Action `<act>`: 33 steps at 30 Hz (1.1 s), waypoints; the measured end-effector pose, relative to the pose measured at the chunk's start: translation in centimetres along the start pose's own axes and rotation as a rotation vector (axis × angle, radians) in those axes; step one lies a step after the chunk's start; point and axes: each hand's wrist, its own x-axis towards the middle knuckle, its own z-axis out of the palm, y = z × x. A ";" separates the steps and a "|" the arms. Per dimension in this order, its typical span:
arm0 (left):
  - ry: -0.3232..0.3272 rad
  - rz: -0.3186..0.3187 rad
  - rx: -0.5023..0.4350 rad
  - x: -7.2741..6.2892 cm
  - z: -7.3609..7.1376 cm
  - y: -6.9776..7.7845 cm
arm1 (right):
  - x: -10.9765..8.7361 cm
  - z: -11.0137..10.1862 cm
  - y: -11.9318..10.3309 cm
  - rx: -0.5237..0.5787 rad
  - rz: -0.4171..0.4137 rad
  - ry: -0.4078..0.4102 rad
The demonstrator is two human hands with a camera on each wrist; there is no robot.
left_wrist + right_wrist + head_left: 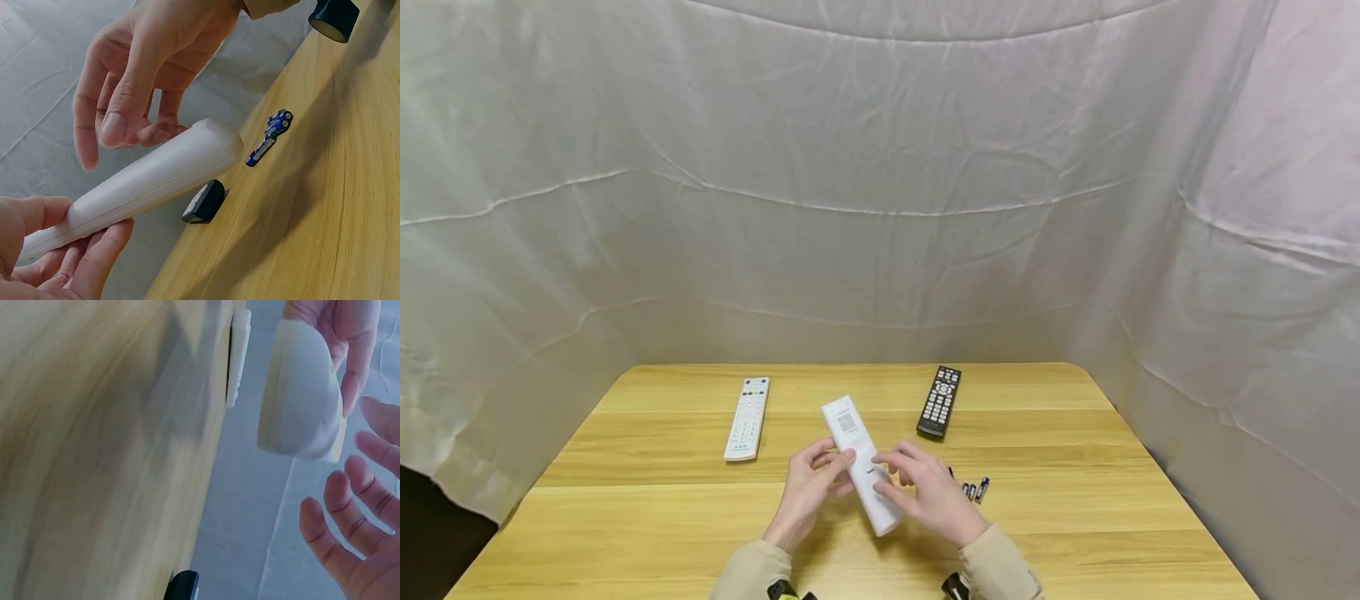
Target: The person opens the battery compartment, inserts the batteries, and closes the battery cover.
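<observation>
My left hand (814, 481) grips a white remote control (859, 454) by its sides, thumb on top and fingers beneath. Its back faces up, showing a printed square code near the far end and a small dark mark at the middle. In the left wrist view the remote's near end tilts upward, above the table. My right hand (929, 492) hovers over the near half of the remote with fingers spread and loosely bent. Seen from the right wrist, those fingers (340, 494) stand apart from the remote's end, with nothing between them.
Several small blue batteries (270, 137) lie on the wooden table (1075, 533), just right of my right hand. A second white remote (748, 419), buttons up, lies at left. A black remote (939, 402) lies at back right. Grey cloth (880, 250) hangs around the table.
</observation>
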 end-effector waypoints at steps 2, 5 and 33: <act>-0.002 -0.009 -0.011 0.0 0.0 0.1 | 0.0 0.1 -0.2 -0.015 0.005 -0.001; -0.006 -0.016 -0.022 -0.1 0.0 0.1 | 0.0 0.4 -0.5 -0.033 0.010 -0.003; -0.022 -0.020 -0.036 0.0 0.4 -0.1 | 0.0 1.2 -1.1 -0.038 0.148 -0.056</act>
